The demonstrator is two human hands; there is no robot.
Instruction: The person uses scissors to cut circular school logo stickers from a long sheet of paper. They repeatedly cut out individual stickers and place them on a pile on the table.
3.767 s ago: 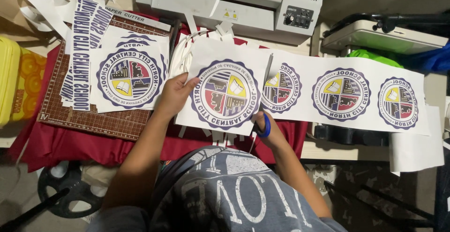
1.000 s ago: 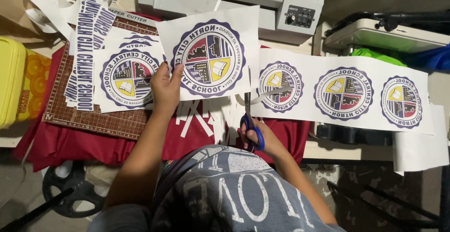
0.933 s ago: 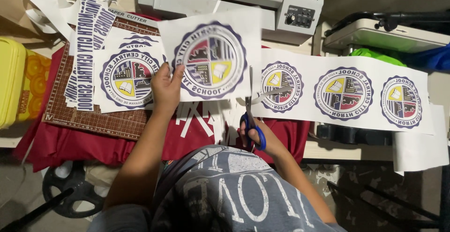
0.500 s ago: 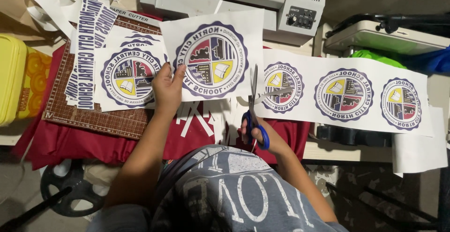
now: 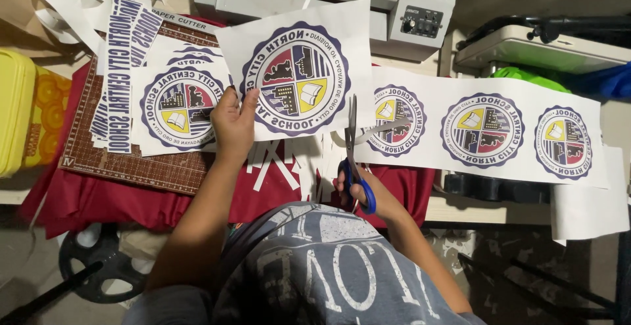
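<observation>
Now the left hand [image 5: 233, 118] pinches the round-seal sheet [image 5: 299, 69], while the right hand [image 5: 360, 190] grips blue-handled scissors [image 5: 353, 161] beside it

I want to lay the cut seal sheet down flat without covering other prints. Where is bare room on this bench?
Little is free. The red cloth shows bare below the brown cutting mat, and beside the left hand with a few paper scraps. The mat is stacked with prints; the long strip of seals fills the right side, where the right hand holds scissors.
</observation>
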